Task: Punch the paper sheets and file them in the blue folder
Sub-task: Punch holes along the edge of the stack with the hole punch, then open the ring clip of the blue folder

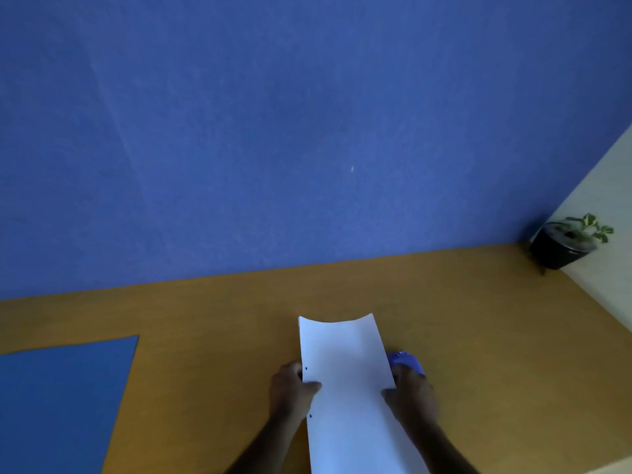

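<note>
Both hands pinch the paper sheets (345, 378), left hand (290, 388) at the punched edge, right hand (412, 391) opposite, bowing them steady above the desk's (212, 336) near edge; the blue folder (61, 398) waits at the left edge.

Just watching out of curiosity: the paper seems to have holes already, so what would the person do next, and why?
Probably carry the paper left toward the blue folder. Two small holes show along the paper's left edge, so punching looks done. The left hand and the right hand each grip a side of it above the desk, and the folder lies closed at the left, so it will likely need opening too.
</note>
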Demonstrator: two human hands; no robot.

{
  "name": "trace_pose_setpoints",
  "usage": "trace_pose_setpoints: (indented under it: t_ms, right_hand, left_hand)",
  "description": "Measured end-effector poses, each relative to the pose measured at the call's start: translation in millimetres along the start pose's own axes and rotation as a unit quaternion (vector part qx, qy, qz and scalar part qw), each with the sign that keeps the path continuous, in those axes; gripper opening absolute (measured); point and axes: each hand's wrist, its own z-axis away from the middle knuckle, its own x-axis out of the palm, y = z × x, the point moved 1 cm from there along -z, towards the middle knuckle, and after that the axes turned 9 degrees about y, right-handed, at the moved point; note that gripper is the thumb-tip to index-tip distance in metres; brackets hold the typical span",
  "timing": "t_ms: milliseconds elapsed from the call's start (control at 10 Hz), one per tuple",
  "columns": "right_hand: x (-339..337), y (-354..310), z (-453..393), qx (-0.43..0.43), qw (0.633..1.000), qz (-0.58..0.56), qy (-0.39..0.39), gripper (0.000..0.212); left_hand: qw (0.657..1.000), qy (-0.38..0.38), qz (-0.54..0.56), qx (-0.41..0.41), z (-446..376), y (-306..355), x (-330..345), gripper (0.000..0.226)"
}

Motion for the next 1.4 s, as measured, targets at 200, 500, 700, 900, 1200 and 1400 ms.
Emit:
trace_pose_setpoints:
  t_ms: [200,500,700,900,1200,1400]
  right_hand:
    - [-4,-1,5,-0.027,0.999,0.038,0.026,0.039]
    - [-7,-3,9,-0.059,0.997,0.026,0.04,0.051]
    - [-10,-8,9,-0.065,0.996,0.028,0.056,0.055]
    - [-1,-40,16,-0.081,0.994,-0.027,0.066,0.046]
    - [52,-142,74,-0.062,0.974,-0.209,-0.061,0.034]
    - [86,-214,109,-0.028,0.944,-0.289,-0.16,0.029]
  left_hand:
    - [1.0,0.008,-0.001,-0.018,-5,-11,6,0.019]
    - [1.0,0.019,-0.01,-0.013,-5,-12,7,0.022]
    - [0.999,0.045,-0.012,0.0,-6,-13,-3,0.031]
    - [0.997,0.074,-0.022,-0.011,-16,-38,-31,0.038]
    - [0.982,0.181,-0.047,-0.005,-16,-86,-125,0.031]
    - [0.966,0.255,-0.007,-0.04,-28,-140,-199,0.024]
